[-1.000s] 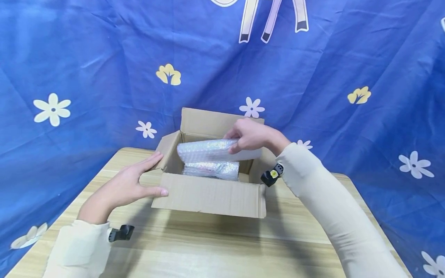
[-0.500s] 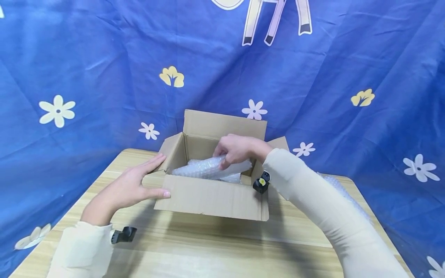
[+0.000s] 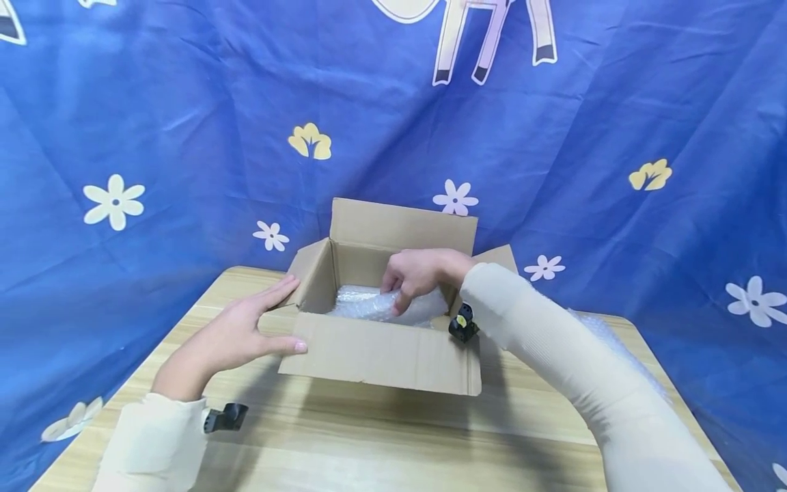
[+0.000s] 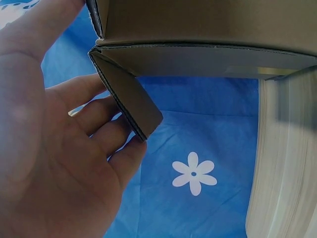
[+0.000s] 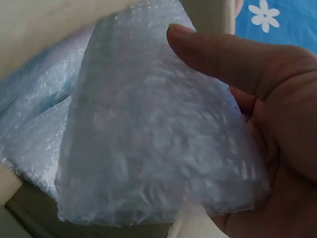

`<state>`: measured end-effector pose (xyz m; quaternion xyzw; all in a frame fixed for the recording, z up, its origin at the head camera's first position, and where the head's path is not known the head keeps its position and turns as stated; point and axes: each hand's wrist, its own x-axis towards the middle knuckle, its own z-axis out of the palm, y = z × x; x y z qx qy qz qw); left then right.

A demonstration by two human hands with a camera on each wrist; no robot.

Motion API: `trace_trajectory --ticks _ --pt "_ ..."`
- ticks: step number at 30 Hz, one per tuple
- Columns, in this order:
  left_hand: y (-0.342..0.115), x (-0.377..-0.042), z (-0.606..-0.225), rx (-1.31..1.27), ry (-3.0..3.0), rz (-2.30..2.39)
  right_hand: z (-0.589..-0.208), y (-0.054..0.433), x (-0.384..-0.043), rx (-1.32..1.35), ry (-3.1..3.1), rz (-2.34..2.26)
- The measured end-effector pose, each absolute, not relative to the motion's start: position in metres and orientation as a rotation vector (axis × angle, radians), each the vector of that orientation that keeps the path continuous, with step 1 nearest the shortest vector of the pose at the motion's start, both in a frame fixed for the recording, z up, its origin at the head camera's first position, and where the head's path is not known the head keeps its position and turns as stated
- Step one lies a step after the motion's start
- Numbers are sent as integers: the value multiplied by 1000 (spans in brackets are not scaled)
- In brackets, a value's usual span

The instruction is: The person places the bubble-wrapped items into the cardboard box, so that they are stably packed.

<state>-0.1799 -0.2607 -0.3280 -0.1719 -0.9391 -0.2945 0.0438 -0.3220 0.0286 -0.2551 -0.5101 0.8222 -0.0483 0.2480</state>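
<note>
My right hand [image 3: 415, 273] reaches into an open cardboard box [image 3: 380, 355] and grips a bubble-wrapped package [image 5: 148, 129] between thumb and fingers. In the right wrist view the thumb lies on its near face, while the fingers are mostly hidden behind it. Another bubble-wrapped bundle [image 5: 37, 126] lies beside it in the box. My left hand [image 3: 236, 335] is at the box's left corner, its thumb straight against the front flap. Its long fingers extend behind the left side flap [image 4: 130, 96], touching it, in the left wrist view.
The box stands on a wooden table [image 3: 369, 444] close to a blue patterned cloth [image 3: 203, 123]. More bubble wrap [image 3: 615, 345] lies at the table's right, partly behind the right sleeve. The box's back flap [image 3: 402, 225] stands upright and its right flap [image 3: 499, 257] leans outward.
My right hand has lowered the bubble-wrapped package deeper into the box. The left hand keeps its place at the corner. Bubble wrap at the table's right has come into sight beside the sleeve.
</note>
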Motion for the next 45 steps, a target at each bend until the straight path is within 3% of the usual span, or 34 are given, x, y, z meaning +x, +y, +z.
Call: trace_trajectory --ticks 20,29,45 --pt "-259 -178 -327 -517 -2871 -897 -245 33 -318 -1221 2219 -175" --pt "-260 -178 -326 -513 -2872 -894 -217 73 -308 -1303 2290 -383" --pt "-260 -177 -327 -503 -2864 -933 -206 150 -280 -1384 2606 -639"
